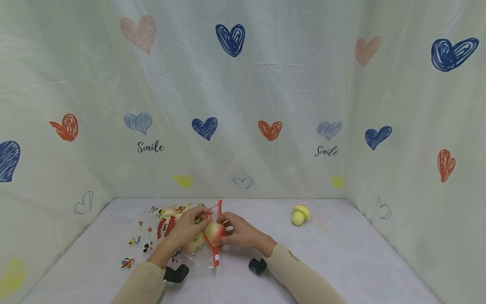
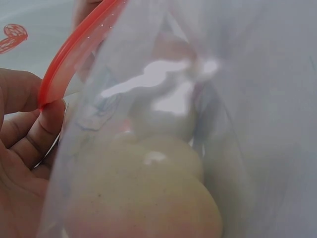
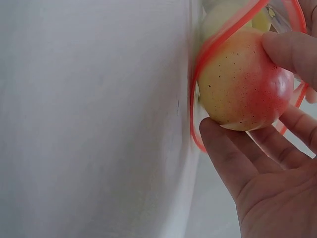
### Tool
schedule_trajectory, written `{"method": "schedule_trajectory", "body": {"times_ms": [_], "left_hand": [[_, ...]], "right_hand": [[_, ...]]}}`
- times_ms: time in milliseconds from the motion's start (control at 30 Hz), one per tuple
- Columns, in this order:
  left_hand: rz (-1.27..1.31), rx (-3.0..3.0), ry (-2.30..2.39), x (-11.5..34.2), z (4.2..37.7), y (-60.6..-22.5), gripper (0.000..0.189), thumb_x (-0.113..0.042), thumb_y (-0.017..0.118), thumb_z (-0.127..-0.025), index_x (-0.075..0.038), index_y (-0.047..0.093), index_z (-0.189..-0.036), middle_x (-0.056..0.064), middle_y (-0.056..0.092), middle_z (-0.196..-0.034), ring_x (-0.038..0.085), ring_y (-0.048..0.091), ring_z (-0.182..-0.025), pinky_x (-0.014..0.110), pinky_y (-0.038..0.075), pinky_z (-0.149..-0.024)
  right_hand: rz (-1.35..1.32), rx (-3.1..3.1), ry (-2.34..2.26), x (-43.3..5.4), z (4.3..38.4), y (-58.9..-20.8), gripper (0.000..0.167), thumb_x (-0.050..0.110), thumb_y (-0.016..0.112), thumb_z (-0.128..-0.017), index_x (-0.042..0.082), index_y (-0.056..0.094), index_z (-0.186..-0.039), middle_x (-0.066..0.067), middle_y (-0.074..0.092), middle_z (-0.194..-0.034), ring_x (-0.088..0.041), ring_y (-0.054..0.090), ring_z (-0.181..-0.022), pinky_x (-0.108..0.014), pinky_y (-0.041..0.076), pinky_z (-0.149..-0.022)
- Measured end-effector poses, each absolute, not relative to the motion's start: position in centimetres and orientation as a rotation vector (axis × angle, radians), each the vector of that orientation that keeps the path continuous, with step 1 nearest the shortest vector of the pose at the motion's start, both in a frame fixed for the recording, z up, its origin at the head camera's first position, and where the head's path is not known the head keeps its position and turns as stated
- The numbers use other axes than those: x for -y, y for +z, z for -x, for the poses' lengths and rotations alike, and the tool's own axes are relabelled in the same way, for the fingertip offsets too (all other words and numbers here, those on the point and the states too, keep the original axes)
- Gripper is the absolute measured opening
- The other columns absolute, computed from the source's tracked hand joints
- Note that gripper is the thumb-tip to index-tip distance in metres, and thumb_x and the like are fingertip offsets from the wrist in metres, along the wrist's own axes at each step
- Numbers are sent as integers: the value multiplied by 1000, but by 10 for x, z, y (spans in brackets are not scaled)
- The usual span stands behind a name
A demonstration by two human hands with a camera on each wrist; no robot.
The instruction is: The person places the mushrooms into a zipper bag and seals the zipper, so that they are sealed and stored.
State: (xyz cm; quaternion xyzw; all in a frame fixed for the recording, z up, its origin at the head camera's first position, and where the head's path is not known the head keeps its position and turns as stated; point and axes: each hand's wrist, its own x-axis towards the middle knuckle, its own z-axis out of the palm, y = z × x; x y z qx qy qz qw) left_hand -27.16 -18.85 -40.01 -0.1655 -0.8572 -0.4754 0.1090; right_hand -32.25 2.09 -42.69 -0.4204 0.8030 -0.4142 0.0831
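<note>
A round red-and-yellow fruit with dark speckles (image 3: pixel 242 82) sits at the mouth of a clear plastic bag printed with coloured cartoon figures (image 1: pixel 166 227), left of centre on the white surface (image 1: pixel 341 253). The right hand (image 1: pixel 243 232) is clamped on this fruit, thumb on one side and fingers round the other. The left hand (image 1: pixel 190 226) pinches the bag's bright red plastic zip rim (image 2: pixel 69 52) between thumb and finger. More pale yellow, pink-tinged fruits (image 2: pixel 143 193) lie inside the bag. Well apart from it, a yellow mushroom-shaped object (image 1: pixel 298 218) stands right of centre, near the surface's far edge. Behind that edge hangs a white curtain with coloured hearts (image 1: pixel 284 88)
</note>
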Motion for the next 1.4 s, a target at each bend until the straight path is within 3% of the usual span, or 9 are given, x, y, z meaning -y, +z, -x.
{"method": "schedule_trajectory", "body": {"times_ms": [267,533,833,1400], "left_hand": [[492,2517,-1392,188,270,-399,16,-10,62,-92,-9,64,-108,0,57,-81,14,51,-74,25,42,-63],[487,2517,-1398,177,248,-374,15,0,58,-92,-1,63,-106,10,57,-80,20,51,-71,24,41,-61],[499,2511,-1417,189,272,-402,15,-12,62,-92,-11,65,-107,-1,57,-80,15,52,-73,26,42,-63],[464,2538,-1372,187,271,-399,16,-8,62,-91,-11,65,-107,-1,58,-79,15,52,-73,26,43,-63]], "right_hand": [[1275,-2482,-1165,-22,325,-428,44,29,74,-84,20,57,-122,8,54,-120,-8,54,-105,-24,50,-81],[1263,-2431,-1207,-23,324,-428,40,21,72,-86,16,57,-123,6,54,-119,-8,56,-105,-22,49,-84],[1231,-2427,-1202,-19,326,-428,34,16,71,-86,17,57,-117,8,55,-115,-6,57,-105,-23,49,-85],[1280,-2439,-1182,-11,327,-427,32,15,72,-86,18,60,-115,11,58,-107,-7,58,-96,-21,49,-81]]}}
